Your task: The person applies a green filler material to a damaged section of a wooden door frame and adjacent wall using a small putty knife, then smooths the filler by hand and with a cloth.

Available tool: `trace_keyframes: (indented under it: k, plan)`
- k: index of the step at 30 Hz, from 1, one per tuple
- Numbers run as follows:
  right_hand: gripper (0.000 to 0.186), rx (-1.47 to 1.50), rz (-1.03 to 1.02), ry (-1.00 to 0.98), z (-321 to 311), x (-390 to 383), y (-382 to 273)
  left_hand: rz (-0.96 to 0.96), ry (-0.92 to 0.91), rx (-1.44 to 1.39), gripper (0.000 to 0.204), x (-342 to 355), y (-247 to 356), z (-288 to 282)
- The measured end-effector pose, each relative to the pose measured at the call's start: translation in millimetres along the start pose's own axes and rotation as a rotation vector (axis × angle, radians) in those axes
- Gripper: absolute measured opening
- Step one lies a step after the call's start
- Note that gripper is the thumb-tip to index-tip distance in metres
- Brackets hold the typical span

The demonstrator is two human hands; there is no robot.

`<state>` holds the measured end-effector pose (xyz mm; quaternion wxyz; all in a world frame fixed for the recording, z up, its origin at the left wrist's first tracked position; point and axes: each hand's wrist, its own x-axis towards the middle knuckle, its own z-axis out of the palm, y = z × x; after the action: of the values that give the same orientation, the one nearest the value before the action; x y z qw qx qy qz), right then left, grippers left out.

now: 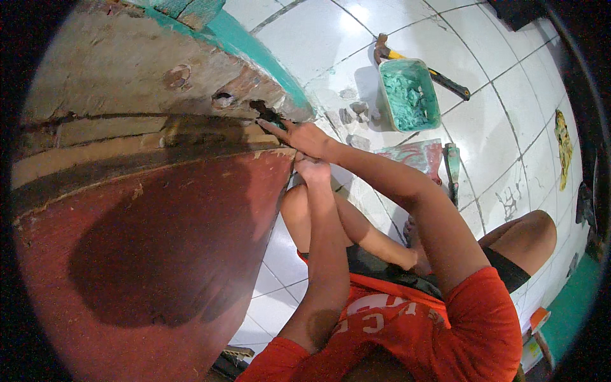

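**Both hands pressed to a gap in a weathered wooden hull**

A rectangular green tub point(409, 94) is seen standing on the white tiled floor point(509, 121), and green putty-like paste is held inside it, smeared up its walls. A hammer point(420, 65) with a yellow-and-black handle is laid just behind the tub, partly covered by it. Small grey lumps point(354, 113) are scattered on the tiles to the tub's left. A flat board point(415, 155) smeared with red and green is laid near the tub, and a narrow green-coated tool point(452, 167) is laid just beside it.

The right hand point(300, 135) is stretched forward on a nearly straight arm, its fingers extended to a dark hole point(262, 111) in the curved hull point(153, 210), at the seam between the bare upper planks and the red-painted lower part. The left hand point(312, 169) is raised on a bent arm just below it, touching the hull's edge. The two hands are held close together, one above the other.

Whether anything is gripped in either hand cannot be told: the fingertips are small and merged with the dark seam. The person's bare knees are drawn up beneath the arms. The hull is cut off at the left rim.
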<state>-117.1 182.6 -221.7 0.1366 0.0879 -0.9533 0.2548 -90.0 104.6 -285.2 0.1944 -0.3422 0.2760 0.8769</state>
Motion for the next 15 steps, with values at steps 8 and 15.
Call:
trace_keyframes:
  k: [8, 15]
  plan:
    - [0.073, -0.082, -0.038, 0.021, 17, -4, 13, 0.046, -0.053, 0.129, 0.033, 13, -4, -31]
    - [0.070, -0.097, -0.088, 0.076, 19, 22, -11, -0.103, -0.456, -0.046, 0.031, 17, 56, -52]
